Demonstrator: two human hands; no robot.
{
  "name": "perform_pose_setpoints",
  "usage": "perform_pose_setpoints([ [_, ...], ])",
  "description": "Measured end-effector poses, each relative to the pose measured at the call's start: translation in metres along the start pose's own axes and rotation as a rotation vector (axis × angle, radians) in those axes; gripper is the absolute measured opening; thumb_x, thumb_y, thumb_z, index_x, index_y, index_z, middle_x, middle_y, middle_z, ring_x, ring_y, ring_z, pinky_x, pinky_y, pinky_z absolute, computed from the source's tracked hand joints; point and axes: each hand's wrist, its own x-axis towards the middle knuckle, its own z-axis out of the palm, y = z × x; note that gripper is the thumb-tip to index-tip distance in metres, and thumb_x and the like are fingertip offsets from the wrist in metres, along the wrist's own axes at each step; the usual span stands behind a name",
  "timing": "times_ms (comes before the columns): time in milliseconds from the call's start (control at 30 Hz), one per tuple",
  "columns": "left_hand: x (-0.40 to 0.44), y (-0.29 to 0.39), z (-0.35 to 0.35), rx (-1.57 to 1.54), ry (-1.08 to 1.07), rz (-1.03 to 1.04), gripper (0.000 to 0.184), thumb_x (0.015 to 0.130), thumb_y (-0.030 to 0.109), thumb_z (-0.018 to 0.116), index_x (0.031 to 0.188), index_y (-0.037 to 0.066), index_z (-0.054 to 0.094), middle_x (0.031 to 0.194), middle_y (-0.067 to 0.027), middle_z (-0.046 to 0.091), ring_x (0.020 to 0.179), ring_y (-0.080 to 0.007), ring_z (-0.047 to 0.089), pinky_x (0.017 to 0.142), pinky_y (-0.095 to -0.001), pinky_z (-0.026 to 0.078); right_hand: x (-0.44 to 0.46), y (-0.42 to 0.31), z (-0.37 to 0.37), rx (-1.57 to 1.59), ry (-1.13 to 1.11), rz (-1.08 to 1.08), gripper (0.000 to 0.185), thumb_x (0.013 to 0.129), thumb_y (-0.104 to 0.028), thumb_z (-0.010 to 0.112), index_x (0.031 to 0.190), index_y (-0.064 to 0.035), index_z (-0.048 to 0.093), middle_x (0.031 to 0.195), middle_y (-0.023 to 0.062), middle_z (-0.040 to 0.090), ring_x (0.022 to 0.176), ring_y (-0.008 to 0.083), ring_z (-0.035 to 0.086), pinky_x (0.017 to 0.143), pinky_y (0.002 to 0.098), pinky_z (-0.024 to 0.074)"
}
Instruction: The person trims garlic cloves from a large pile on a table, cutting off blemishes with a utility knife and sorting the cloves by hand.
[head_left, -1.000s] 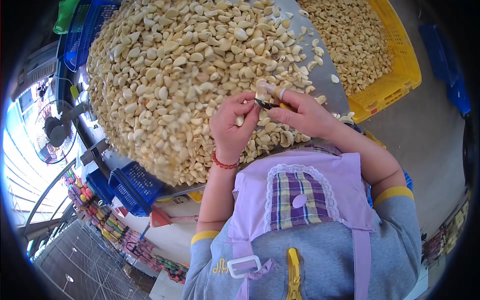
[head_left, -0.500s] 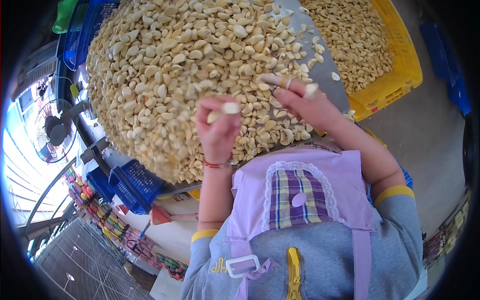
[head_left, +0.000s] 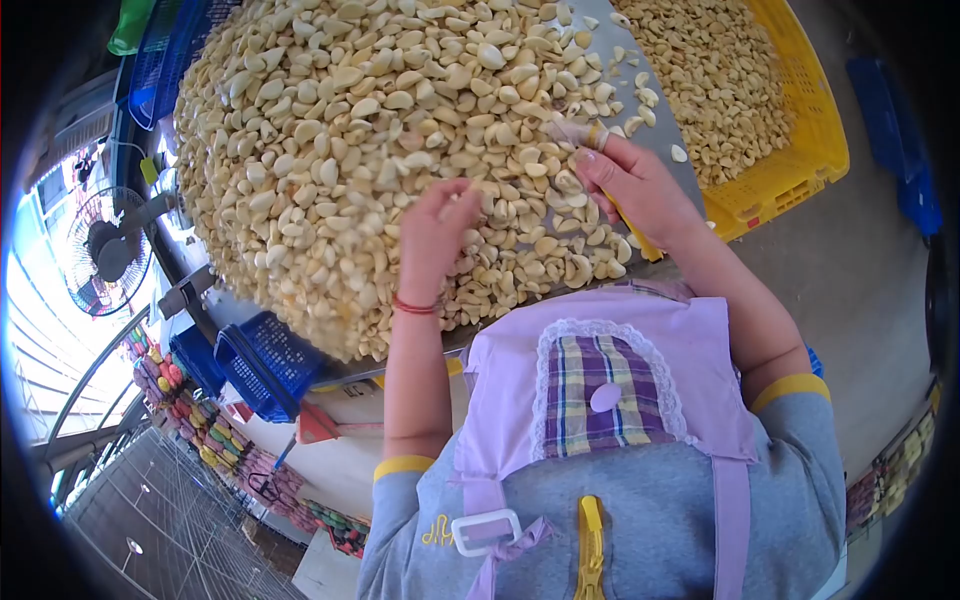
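Cream-coloured, crescent-shaped pieces (head_left: 330,130) lie heaped on the grey metal tabletop (head_left: 672,122) before you. Your left hand (head_left: 437,228), wearing a thin red bracelet (head_left: 415,308), is at the heap's near side, fingers curled; whether it grips a piece, you cannot tell. Your right hand (head_left: 645,190) clasps a slim yellow-handled tool (head_left: 638,232). At far right, a yellow plastic crate (head_left: 828,145) holds smaller-looking pale pieces (head_left: 720,90).

Head view, from close above the pile (head_left: 330,170), forward and down
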Motion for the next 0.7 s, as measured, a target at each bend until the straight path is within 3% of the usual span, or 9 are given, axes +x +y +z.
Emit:
perform_pose_setpoints([
  [100,0.001,-0.019,-0.045,-1.106,-0.340,-0.071,0.015,0.081,0.013,0.059,0.092,0.003,0.062,0.073,-0.0058,0.061,0.056,-0.0125,0.052,0.046,-0.0207,0.040,0.000,0.003,-0.004,0.013,0.019,-0.001,0.033,0.094,-0.024,0.047,0.122,-0.0082,0.051,0.070,-0.0058,0.044,0.054,0.0013,0.039,0.045,0.0165,0.0342],
  [167,-0.010,-0.006,-0.043,-1.246,-0.309,0.171,0.016,0.081,0.008,0.058,0.096,0.003,0.059,0.072,-0.0070,0.059,0.058,-0.0134,0.054,0.046,-0.0200,0.040,0.001,0.004,-0.003,0.016,0.022,-0.010,0.033,0.094,-0.025,0.047,0.122,-0.0081,0.051,0.069,-0.0058,0.044,0.054,0.0012,0.039,0.045,0.0164,0.0341],
  [233,-0.016,-0.011,-0.046,-1.182,-0.299,0.296,0.017,0.081,0.005,0.058,0.097,0.003,0.057,0.073,-0.0073,0.059,0.061,-0.0138,0.055,0.046,-0.0208,0.040,0.000,0.003,-0.001,0.017,0.021,-0.021,0.033,0.094,-0.025,0.047,0.122,-0.0080,0.051,0.069,-0.0059,0.044,0.054,0.0009,0.039,0.045,0.0162,0.0341],
  [300,-0.017,-0.035,-0.055,-0.923,-0.308,0.302,0.016,0.081,0.006,0.058,0.096,0.003,0.058,0.074,-0.0066,0.059,0.064,-0.0137,0.057,0.047,-0.0229,0.042,0.002,0.005,-0.001,-0.008,0.000,-0.027,0.034,0.094,-0.025,0.047,0.123,-0.0079,0.051,0.069,-0.0059,0.044,0.054,0.0009,0.040,0.045,0.0162,0.0344],
  [333,-0.031,-0.014,-0.041,-0.077,0.001,0.214,0.015,0.080,0.009,0.058,0.094,0.003,0.059,0.073,-0.0043,0.058,0.063,-0.0137,0.057,0.048,-0.0259,0.043,0.003,0.007,-0.002,-0.022,-0.011,-0.030,0.034,0.094,-0.026,0.047,0.123,-0.0078,0.051,0.069,-0.0059,0.044,0.054,0.0008,0.040,0.045,0.0162,0.0345],
  [533,-0.030,-0.023,-0.008,0.594,-0.094,0.434,0.017,0.081,0.023,0.065,0.085,0.007,0.060,0.074,-0.0108,0.062,0.055,-0.0146,0.056,0.046,-0.0222,0.042,0.002,0.004,-0.001,0.000,0.011,-0.006,0.027,0.094,-0.027,0.048,0.111,-0.0062,0.056,0.069,-0.0053,0.046,0.054,0.0008,0.042,0.045,0.0167,0.0355],
  [633,-0.026,-0.032,-0.041,-0.759,-0.355,-0.008,0.009,0.084,0.015,0.059,0.087,0.006,0.058,0.076,-0.0133,0.062,0.053,-0.0181,0.058,0.043,-0.0270,0.043,-0.003,0.001,-0.002,0.027,0.043,-0.036,0.024,0.093,-0.027,0.049,0.100,-0.0057,0.056,0.069,-0.0049,0.046,0.054,0.0012,0.042,0.045,0.0168,0.0359],
  [700,-0.023,-0.003,-0.038,-1.162,-0.444,0.131,0.008,0.083,0.013,0.057,0.085,0.005,0.057,0.074,-0.0113,0.060,0.050,-0.0151,0.054,0.041,-0.0228,0.039,-0.002,0.002,-0.004,0.042,0.055,-0.041,0.023,0.093,-0.028,0.050,0.096,-0.0058,0.056,0.069,-0.0048,0.046,0.054,0.0015,0.043,0.044,0.0170,0.0361],
])
